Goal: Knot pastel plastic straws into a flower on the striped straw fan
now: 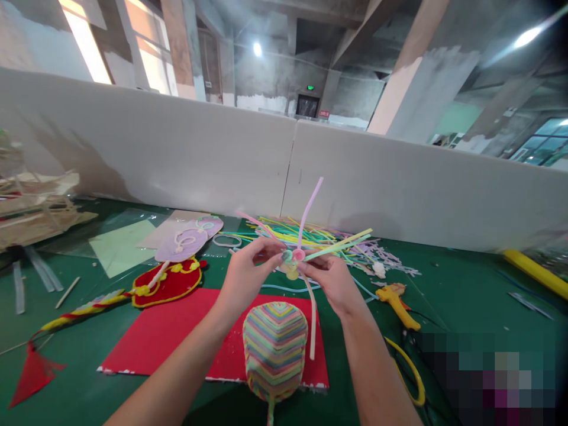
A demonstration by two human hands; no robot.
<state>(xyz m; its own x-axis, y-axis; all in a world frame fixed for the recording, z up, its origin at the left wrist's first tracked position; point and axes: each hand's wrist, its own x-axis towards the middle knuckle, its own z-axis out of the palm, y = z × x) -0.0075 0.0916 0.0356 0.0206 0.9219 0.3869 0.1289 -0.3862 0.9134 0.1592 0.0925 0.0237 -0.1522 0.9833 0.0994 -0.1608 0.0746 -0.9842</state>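
Both hands are raised over the table, holding a small cluster of coiled pipe cleaners (298, 255) between them. Pink, green and yellow coils sit side by side, with lilac, pink, yellow, green and whitish ends sticking out. My left hand (251, 269) pinches the cluster by the green coil. On the other side, my right hand (331, 281) closes thumb and fingers on it near the pink coil; its fingertips are partly hidden. Below the hands lies a leaf-shaped fan (275, 349) with pastel zigzag stripes, on a red sheet (177, 331).
Behind the hands is a pile of loose pipe cleaners (394, 257). A yellow glue gun (398, 306) with a cable lies at right. To the left are a red and lilac pipe-cleaner ornament (171, 281), its red tassel (33, 376) and a pale green sheet (122, 247). A white partition (199, 154) stands behind.
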